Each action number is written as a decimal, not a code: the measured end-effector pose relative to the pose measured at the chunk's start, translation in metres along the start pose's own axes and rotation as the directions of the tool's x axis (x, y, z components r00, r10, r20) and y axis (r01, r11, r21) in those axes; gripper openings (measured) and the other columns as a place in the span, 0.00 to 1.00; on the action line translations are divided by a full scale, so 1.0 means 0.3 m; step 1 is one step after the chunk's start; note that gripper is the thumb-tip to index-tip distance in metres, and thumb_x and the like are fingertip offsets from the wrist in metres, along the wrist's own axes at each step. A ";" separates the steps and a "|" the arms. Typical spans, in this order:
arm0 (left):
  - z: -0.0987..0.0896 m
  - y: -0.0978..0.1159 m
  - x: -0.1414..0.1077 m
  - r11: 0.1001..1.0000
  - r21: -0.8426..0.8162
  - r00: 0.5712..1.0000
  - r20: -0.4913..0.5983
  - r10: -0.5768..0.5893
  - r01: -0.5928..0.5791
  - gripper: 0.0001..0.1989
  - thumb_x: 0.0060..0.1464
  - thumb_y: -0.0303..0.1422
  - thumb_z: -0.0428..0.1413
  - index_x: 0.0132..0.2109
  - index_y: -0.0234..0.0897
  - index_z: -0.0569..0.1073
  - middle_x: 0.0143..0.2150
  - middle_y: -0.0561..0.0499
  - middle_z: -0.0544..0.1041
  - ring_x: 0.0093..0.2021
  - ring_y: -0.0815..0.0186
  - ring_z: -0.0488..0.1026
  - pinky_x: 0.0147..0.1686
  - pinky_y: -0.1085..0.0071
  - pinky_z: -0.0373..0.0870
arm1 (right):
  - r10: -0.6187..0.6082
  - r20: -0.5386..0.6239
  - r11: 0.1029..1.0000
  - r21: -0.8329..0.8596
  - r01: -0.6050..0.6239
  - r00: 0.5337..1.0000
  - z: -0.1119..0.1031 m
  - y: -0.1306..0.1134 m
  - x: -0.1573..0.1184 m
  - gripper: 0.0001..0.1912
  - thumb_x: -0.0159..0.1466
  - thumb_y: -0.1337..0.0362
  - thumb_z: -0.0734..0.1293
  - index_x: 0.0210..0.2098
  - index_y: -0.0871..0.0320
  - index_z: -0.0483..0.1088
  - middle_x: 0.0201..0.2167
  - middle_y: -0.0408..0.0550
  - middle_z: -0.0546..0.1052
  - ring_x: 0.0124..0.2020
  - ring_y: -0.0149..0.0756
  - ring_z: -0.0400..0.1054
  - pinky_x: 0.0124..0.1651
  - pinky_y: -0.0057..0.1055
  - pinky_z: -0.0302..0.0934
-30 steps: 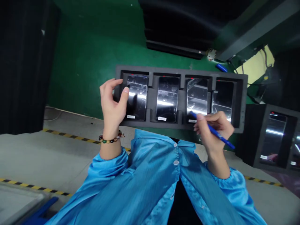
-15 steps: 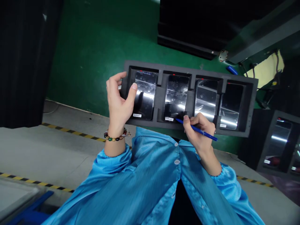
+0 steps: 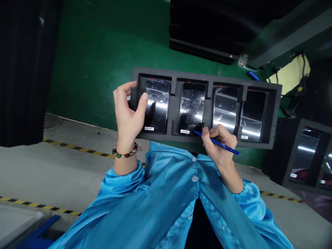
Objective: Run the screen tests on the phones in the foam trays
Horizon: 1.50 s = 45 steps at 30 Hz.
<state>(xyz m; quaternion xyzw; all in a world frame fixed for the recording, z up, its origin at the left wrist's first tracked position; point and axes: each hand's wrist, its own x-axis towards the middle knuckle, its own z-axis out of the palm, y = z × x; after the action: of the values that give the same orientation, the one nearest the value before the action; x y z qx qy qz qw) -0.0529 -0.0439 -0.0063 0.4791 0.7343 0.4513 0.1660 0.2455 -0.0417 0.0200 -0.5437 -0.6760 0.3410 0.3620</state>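
Green flooring (image 3: 103, 52) fills the background beyond a grey concrete strip edged with yellow-and-black tape (image 3: 77, 148), and a second dark tray (image 3: 308, 155) with glossy panels sits off to the right. Held up in front of the blue smock (image 3: 168, 200) is a long black foam tray (image 3: 207, 77), its long axis running left to right, with four glossy phones standing side by side in separate pockets. The left hand (image 3: 127, 116) clamps the tray's left end, thumb pressed on the face of the first phone (image 3: 155, 105) and fingers curled behind the edge; a bead bracelet (image 3: 124, 154) circles that wrist. The right hand (image 3: 220, 141) is closed around a blue pen (image 3: 216, 142), which slants up and to the left, its tip just beside the small white label (image 3: 185, 131) at the near end of the second phone (image 3: 192, 107). That label lies left of the right hand, between the two hands, and the pen hand is the nearer one. The third phone (image 3: 224, 107) and fourth phone (image 3: 252, 110) stand above and right of that hand.
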 end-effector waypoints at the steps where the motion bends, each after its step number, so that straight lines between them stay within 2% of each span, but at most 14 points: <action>1: 0.001 0.000 0.000 1.000 0.001 1.000 -0.003 0.001 -0.001 0.23 0.67 0.51 0.62 0.63 0.50 0.74 0.64 0.45 0.75 0.65 0.51 0.73 0.69 0.49 0.70 | -0.002 -0.001 1.000 -0.012 0.002 1.000 0.001 -0.002 0.000 0.24 0.72 0.64 0.72 0.25 0.54 0.56 0.17 0.34 0.65 0.18 0.24 0.59 0.25 0.28 0.54; 7: -0.003 0.010 0.006 1.000 0.012 1.000 -0.012 -0.028 0.029 0.23 0.67 0.53 0.62 0.62 0.50 0.75 0.64 0.45 0.76 0.65 0.51 0.74 0.70 0.50 0.71 | -0.010 0.003 1.000 -0.018 0.010 1.000 -0.011 -0.005 0.004 0.25 0.72 0.63 0.71 0.24 0.54 0.54 0.16 0.34 0.63 0.17 0.25 0.58 0.24 0.29 0.53; 11: -0.004 0.023 -0.005 0.999 -0.042 1.000 -0.009 -0.021 0.020 0.23 0.68 0.53 0.61 0.63 0.50 0.73 0.65 0.45 0.75 0.67 0.51 0.73 0.72 0.50 0.68 | 0.075 -0.001 0.983 0.166 -0.074 0.997 -0.006 -0.013 0.004 0.22 0.72 0.59 0.74 0.27 0.53 0.60 0.17 0.35 0.68 0.17 0.27 0.63 0.23 0.29 0.57; 14: 0.003 0.031 -0.029 0.997 -0.082 1.000 -0.013 0.000 -0.001 0.26 0.68 0.53 0.60 0.66 0.51 0.68 0.68 0.44 0.72 0.70 0.50 0.71 0.74 0.48 0.66 | 0.081 0.058 0.971 0.219 -0.092 0.995 0.041 -0.051 0.001 0.16 0.70 0.57 0.77 0.33 0.53 0.68 0.23 0.37 0.75 0.20 0.29 0.69 0.24 0.29 0.62; 16: 0.010 0.032 -0.046 0.996 -0.093 1.000 -0.011 0.011 -0.012 0.27 0.69 0.54 0.60 0.68 0.51 0.66 0.69 0.44 0.71 0.72 0.49 0.69 0.74 0.47 0.66 | 0.044 0.124 0.975 0.210 -0.069 0.991 0.090 -0.085 -0.003 0.15 0.70 0.56 0.77 0.34 0.53 0.69 0.26 0.39 0.77 0.22 0.29 0.70 0.25 0.29 0.63; 20: 0.016 0.028 -0.064 0.994 -0.109 1.000 -0.012 0.009 -0.010 0.24 0.71 0.53 0.58 0.67 0.53 0.66 0.69 0.45 0.71 0.71 0.50 0.71 0.70 0.47 0.71 | -0.009 0.183 0.977 0.210 -0.031 0.983 0.180 -0.136 -0.003 0.19 0.72 0.58 0.75 0.30 0.53 0.63 0.21 0.36 0.72 0.18 0.26 0.64 0.22 0.28 0.57; 25: 0.012 0.037 -0.065 0.995 -0.095 1.000 0.001 -0.004 0.004 0.24 0.71 0.52 0.58 0.67 0.54 0.66 0.69 0.46 0.71 0.72 0.49 0.70 0.71 0.45 0.71 | -0.079 0.215 0.993 0.102 0.058 0.973 0.231 -0.158 0.007 0.24 0.74 0.56 0.70 0.26 0.53 0.57 0.20 0.37 0.68 0.21 0.27 0.62 0.26 0.28 0.58; 30: 0.011 0.041 -0.070 0.996 -0.082 1.000 0.020 -0.021 0.023 0.23 0.72 0.51 0.58 0.68 0.56 0.66 0.71 0.47 0.71 0.75 0.50 0.68 0.73 0.45 0.70 | -0.067 0.203 0.997 0.057 0.057 0.977 0.249 -0.163 0.006 0.25 0.74 0.53 0.70 0.26 0.53 0.57 0.20 0.38 0.65 0.22 0.27 0.60 0.27 0.28 0.57; 39: 0.005 0.044 -0.067 0.993 -0.117 1.000 0.027 -0.009 0.012 0.23 0.72 0.52 0.58 0.67 0.54 0.66 0.70 0.46 0.72 0.74 0.50 0.69 0.73 0.45 0.69 | -0.141 0.187 0.990 0.011 0.142 0.972 0.252 -0.158 0.004 0.23 0.73 0.61 0.71 0.26 0.54 0.57 0.20 0.36 0.64 0.21 0.25 0.56 0.27 0.27 0.53; 45: 0.004 0.045 -0.064 0.994 -0.106 0.999 0.032 -0.011 0.014 0.23 0.72 0.53 0.58 0.66 0.54 0.67 0.69 0.47 0.72 0.75 0.50 0.68 0.74 0.45 0.67 | -0.094 0.184 0.996 0.029 0.090 0.978 0.248 -0.159 0.007 0.22 0.74 0.60 0.69 0.26 0.54 0.58 0.20 0.36 0.65 0.21 0.26 0.57 0.27 0.28 0.55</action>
<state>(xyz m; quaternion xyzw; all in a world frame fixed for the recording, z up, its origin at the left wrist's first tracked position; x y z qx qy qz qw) -0.0351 -0.0578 0.0005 0.4719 0.7095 0.4813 0.2056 0.1578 -0.0531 0.0233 -0.4740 -0.7276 0.3800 0.3185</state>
